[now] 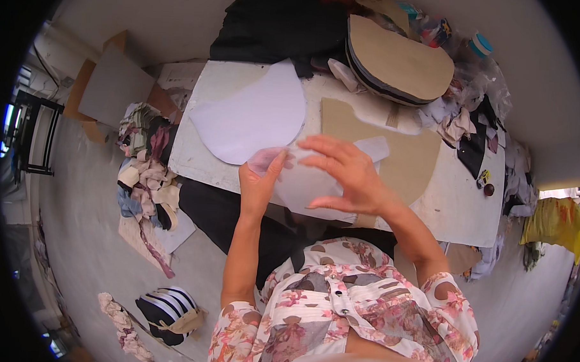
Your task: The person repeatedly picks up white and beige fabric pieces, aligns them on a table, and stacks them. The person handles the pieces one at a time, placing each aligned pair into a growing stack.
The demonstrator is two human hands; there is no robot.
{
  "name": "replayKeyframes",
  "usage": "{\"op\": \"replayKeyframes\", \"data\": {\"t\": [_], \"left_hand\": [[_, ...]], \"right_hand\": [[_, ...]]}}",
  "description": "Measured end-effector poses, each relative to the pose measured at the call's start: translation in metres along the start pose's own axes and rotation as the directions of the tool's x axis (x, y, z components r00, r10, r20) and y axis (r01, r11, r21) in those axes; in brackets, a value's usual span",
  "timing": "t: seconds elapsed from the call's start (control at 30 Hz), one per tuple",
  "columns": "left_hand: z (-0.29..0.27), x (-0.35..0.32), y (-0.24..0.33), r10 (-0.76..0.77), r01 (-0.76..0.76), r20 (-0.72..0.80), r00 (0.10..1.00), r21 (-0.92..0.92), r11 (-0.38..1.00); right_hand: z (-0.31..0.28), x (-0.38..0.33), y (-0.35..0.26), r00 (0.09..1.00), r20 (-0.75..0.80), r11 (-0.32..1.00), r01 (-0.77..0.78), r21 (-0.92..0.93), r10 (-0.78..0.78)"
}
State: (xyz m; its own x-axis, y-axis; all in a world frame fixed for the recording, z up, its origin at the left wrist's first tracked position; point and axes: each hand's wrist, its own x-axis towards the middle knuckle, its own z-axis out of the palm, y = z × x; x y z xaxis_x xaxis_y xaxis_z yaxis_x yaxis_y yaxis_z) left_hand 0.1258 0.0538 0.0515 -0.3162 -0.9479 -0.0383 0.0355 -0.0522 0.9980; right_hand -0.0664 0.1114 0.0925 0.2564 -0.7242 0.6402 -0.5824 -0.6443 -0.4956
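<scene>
My left hand [259, 185] pinches the edge of a thin, see-through whitish sheet [302, 184] between thumb and fingers, above the table's near edge. Whether the sheet is film or sheer cloth I cannot tell. My right hand [349, 173] is spread at the sheet's right side, thumb and fingers apart. Just beyond the left hand lies a large white teardrop-shaped piece [257, 119], flat on the white table [200, 88]. A tan card pattern with a curved outline [409, 161] lies to the right, partly hidden by my right hand. A small white piece [374, 147] rests on it.
Tan and dark rounded pieces are stacked [403, 57] at the back right, beside black cloth [279, 27]. Scraps [461, 123] and a small dark round object [489, 189] are along the right side. Cloth scraps [152, 182] heap left of the table. A striped slipper [170, 308] lies on the floor.
</scene>
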Motion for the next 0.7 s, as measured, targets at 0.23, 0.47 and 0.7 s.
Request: {"op": "replayKeyframes", "data": {"t": [0.23,0.47,0.7], "left_hand": [[-0.009,-0.02,0.05,0.223,-0.233,0.115,0.968,0.084,0.969],[-0.021,-0.035,0.05,0.201,-0.171,0.124,0.972,-0.218,0.961],[0.034,0.019,0.023,0.022,0.015,0.202,0.979,-0.176,0.984]], "right_hand": [[-0.041,-0.02,0.058,0.874,0.387,0.93,-0.354,0.097,0.293],[-0.113,-0.093,0.015,0.792,0.235,0.681,-0.606,0.411,0.563],[-0.134,-0.139,0.02,0.59,-0.065,0.468,-0.565,0.68,0.805]]}}
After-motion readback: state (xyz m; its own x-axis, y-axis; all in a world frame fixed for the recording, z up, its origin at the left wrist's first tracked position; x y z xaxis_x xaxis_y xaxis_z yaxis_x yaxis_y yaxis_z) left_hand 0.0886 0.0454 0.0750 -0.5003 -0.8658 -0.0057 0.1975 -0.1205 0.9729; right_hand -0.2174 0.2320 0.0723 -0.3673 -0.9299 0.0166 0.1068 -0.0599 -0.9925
